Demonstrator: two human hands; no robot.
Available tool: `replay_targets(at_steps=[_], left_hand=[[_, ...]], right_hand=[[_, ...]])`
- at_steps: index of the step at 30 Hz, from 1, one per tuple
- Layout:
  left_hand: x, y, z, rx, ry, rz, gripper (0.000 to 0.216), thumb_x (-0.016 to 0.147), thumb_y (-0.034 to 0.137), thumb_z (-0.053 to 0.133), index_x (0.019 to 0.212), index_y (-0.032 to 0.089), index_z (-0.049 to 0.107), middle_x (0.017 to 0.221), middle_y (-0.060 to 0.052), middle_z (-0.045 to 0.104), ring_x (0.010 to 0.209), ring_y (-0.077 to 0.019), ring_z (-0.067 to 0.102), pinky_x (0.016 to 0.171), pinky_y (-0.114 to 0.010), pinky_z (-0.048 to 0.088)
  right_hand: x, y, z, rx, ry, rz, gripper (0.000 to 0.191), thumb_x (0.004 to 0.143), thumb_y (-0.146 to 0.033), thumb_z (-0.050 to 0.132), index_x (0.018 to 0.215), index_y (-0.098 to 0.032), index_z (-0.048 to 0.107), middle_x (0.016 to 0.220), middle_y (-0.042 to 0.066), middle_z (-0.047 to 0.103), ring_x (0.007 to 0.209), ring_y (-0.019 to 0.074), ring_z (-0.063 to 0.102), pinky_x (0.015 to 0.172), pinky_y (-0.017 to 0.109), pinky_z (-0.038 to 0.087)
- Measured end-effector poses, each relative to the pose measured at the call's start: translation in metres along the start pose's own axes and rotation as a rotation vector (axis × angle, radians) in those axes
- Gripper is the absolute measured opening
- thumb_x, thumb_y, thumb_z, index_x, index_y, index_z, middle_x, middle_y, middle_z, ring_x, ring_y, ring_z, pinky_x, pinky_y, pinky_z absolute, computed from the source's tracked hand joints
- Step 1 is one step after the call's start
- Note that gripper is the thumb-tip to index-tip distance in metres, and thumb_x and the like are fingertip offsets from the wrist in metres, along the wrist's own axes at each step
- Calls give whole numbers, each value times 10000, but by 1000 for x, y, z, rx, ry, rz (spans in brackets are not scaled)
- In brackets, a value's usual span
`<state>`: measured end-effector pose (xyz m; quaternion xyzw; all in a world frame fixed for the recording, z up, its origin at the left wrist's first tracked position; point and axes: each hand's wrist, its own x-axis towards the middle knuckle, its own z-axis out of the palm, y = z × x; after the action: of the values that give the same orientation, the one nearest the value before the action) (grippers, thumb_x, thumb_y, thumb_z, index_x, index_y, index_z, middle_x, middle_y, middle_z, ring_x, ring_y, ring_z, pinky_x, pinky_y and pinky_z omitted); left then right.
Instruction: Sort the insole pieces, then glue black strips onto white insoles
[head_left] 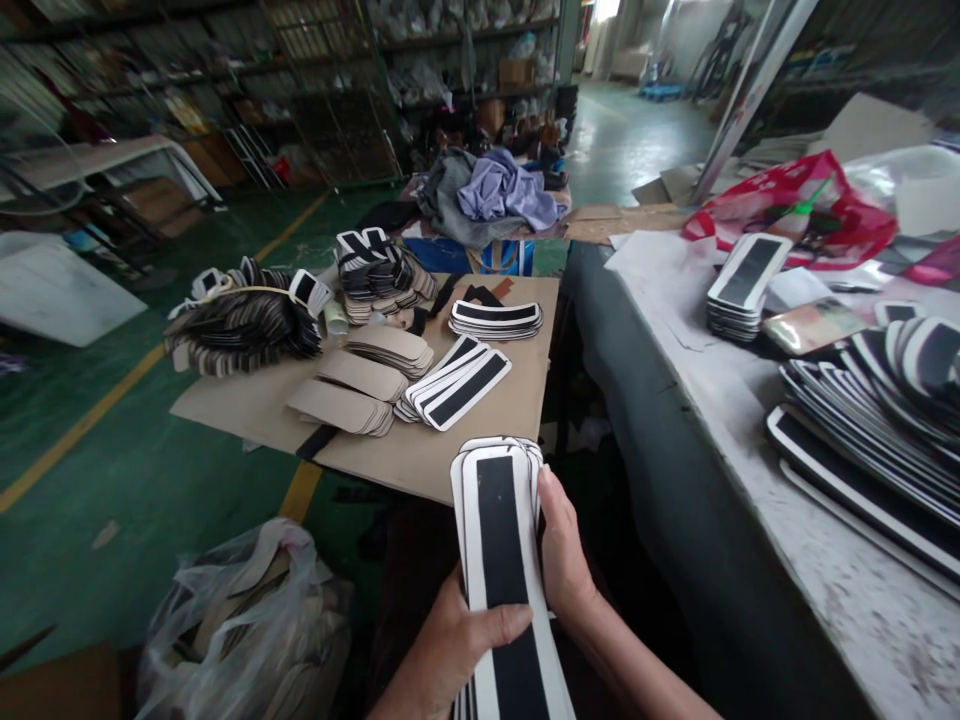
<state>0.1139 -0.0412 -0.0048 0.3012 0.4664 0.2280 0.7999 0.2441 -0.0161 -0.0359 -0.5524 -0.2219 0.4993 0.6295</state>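
A thick stack of long white-edged strips with black centres (501, 530) is held upright in front of me. My left hand (457, 635) grips it low on the left, thumb laid across the top strip's face. Against its right edge lies my right hand (566, 545), fingers mostly hidden behind the stack. On the cardboard-covered surface (517, 400) beyond are fanned white-edged strips (457, 385), a small pile of similar strips (496, 320) and several stacks of plain beige strips (356, 380).
On the right, a worktable (675, 380) bears a large fanned pile of strips (877, 440), a short stack (748, 280) and a red plastic bag (817, 210). A tied bundle (247, 320) sits far left. Below it stands a clear plastic bag of pieces (247, 630).
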Motion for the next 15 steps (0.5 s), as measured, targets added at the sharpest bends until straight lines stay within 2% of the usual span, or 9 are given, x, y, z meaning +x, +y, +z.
replay_targets(at_steps=[3,6,9,12,15], left_hand=[[9,-4,-5,87,52,48,681,562,323,840,1161,131,577,1025,-133,703,978,-352,639,851,-440,513],[18,-10,-9,178,113,135,832,521,368,862,1241,137,517,1070,-149,685,1010,-362,622,881,-456,495],[17,-15,-7,188,118,183,951,538,411,855,1339,150,413,1127,-161,661,1073,-366,593,918,-460,471],[11,-18,-4,85,81,163,1015,542,450,849,1380,180,344,1165,-156,647,1085,-367,592,909,-456,475],[10,-20,-6,1,73,101,945,526,457,857,1313,167,423,1147,-154,660,1060,-367,609,904,-441,476]], right_hand=[[2,-8,5,-64,-69,-14,479,789,-518,625,1137,-200,537,1112,56,653,1014,229,606,871,334,486],[5,-7,9,-144,-91,-63,548,710,-462,719,1131,-195,489,1079,62,645,982,229,612,864,339,490],[6,-4,9,-158,-130,-82,540,708,-452,719,1121,-197,481,1043,58,652,957,230,620,865,353,494],[5,-4,7,-138,-145,-74,532,726,-460,702,1140,-201,490,1056,61,658,971,236,622,870,353,497],[7,-4,7,-136,-100,-46,524,741,-490,683,1140,-197,511,1058,70,664,964,242,630,856,345,504]])
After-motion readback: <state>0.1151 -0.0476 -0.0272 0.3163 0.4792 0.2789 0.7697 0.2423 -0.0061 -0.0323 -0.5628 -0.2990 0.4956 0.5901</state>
